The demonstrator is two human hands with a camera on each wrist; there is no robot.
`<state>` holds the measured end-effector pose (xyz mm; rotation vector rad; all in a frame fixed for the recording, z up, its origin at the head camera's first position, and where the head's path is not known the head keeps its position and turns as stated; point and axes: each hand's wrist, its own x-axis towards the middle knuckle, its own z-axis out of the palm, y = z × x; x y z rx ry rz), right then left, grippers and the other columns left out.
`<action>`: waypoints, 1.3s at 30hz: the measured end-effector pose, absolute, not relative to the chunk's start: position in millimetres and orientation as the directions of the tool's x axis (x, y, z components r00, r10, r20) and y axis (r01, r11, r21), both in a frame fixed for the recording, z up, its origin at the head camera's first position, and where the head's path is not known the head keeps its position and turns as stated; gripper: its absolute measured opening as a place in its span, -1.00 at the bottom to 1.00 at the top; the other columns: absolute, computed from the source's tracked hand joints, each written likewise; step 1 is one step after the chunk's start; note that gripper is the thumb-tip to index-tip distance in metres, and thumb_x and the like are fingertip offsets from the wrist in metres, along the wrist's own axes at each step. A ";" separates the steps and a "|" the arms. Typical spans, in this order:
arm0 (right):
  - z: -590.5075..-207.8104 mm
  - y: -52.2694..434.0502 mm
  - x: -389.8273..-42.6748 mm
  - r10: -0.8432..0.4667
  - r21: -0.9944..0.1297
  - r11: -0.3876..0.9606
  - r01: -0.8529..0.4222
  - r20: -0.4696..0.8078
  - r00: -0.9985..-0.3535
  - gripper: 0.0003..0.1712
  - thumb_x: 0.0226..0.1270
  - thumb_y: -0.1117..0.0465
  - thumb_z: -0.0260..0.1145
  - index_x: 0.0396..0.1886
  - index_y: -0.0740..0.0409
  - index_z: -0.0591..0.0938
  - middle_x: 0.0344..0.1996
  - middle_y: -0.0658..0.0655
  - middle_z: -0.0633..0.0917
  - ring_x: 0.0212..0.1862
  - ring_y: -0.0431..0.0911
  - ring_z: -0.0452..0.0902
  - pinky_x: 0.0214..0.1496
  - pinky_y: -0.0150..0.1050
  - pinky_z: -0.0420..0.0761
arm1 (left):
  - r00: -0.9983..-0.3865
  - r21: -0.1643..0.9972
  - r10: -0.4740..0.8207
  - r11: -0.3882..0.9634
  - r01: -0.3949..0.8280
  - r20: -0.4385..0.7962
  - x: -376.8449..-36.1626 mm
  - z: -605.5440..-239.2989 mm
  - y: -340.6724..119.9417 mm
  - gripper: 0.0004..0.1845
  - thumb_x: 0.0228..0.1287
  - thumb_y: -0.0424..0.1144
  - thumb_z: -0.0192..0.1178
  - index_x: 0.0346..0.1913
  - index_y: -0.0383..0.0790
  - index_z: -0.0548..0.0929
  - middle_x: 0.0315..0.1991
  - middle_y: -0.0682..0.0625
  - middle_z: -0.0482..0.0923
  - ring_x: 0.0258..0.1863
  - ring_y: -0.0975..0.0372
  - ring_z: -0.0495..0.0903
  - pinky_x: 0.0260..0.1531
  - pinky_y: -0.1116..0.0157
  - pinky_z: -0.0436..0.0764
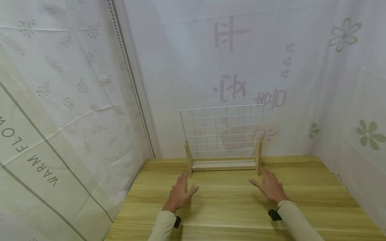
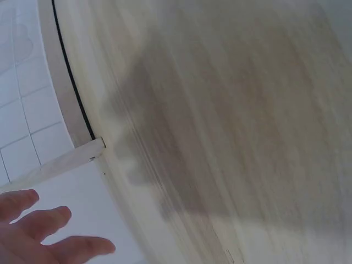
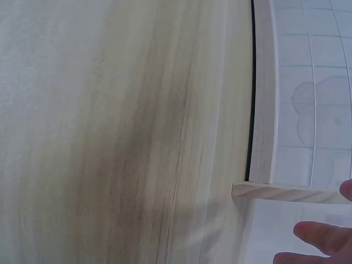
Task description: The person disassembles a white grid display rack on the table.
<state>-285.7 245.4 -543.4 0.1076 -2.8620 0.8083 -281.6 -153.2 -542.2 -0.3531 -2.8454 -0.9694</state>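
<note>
A white wire grid [image 1: 223,126] stands upright in a wooden frame near the table's back edge. The frame has a left upright [image 1: 188,157], a right upright [image 1: 258,156] and a low crossbar [image 1: 223,166] between them. My left hand [image 1: 179,194], fingers extended and thumb spread, is beside the foot of the left upright. At the right upright's foot, my right hand [image 1: 271,187] reaches forward with its thumb pointing inward. Neither palm holds anything. Both wrist views show spread fingers just outside the frame: left fingers [image 2: 47,220], right fingers [image 3: 322,236].
The wood-grain table [image 1: 223,207] spreads out in front of the frame. A printed white curtain [image 1: 169,67] hangs behind it, with more patterned cloth [image 1: 75,110] on the left and a flowered panel [image 1: 362,93] on the right. A black band [image 1: 274,215] circles the right wrist.
</note>
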 end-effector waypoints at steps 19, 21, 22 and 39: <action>-530.9 249.4 -292.3 -0.063 -0.615 0.773 -0.156 0.170 -0.983 0.00 0.28 -0.33 0.01 0.47 0.17 -0.07 0.37 0.45 0.10 0.32 0.43 0.05 0.12 0.44 0.18 | -0.957 0.742 0.162 0.606 0.289 0.240 -296.7 -534.8 -160.7 -0.21 0.24 0.28 -0.02 0.45 0.11 0.00 0.45 -0.06 0.04 0.41 -0.08 0.08 0.27 -0.23 0.12; -528.8 249.8 -293.5 -0.064 -0.626 0.763 -0.161 0.175 -0.982 0.00 0.28 -0.31 0.03 0.46 0.21 -0.06 0.38 0.44 0.10 0.33 0.42 0.03 0.16 0.43 0.15 | -0.960 0.757 0.151 0.590 0.280 0.238 -297.9 -533.5 -160.6 -0.22 0.24 0.28 -0.02 0.45 0.12 0.00 0.46 -0.06 0.04 0.42 -0.08 0.06 0.28 -0.23 0.10; -527.8 249.9 -294.3 -0.066 -0.628 0.760 -0.166 0.179 -0.982 0.00 0.29 -0.30 0.03 0.46 0.22 -0.05 0.39 0.43 0.09 0.34 0.42 0.02 0.17 0.42 0.14 | -0.962 0.766 0.144 0.582 0.273 0.234 -298.7 -532.7 -160.6 -0.22 0.24 0.27 -0.02 0.45 0.14 0.00 0.46 -0.05 0.03 0.43 -0.07 0.06 0.30 -0.22 0.08; -513.0 257.3 -310.9 -0.048 -0.650 0.745 -0.148 0.170 -0.984 0.05 0.28 -0.33 0.01 0.46 0.26 -0.12 0.42 0.41 0.03 0.39 0.39 -0.06 0.26 0.39 0.04 | -0.952 0.795 0.137 0.524 0.305 0.275 -319.5 -512.3 -156.7 -0.29 0.32 0.18 -0.05 0.44 0.09 0.02 0.46 -0.03 0.02 0.44 -0.02 0.06 0.32 -0.16 0.11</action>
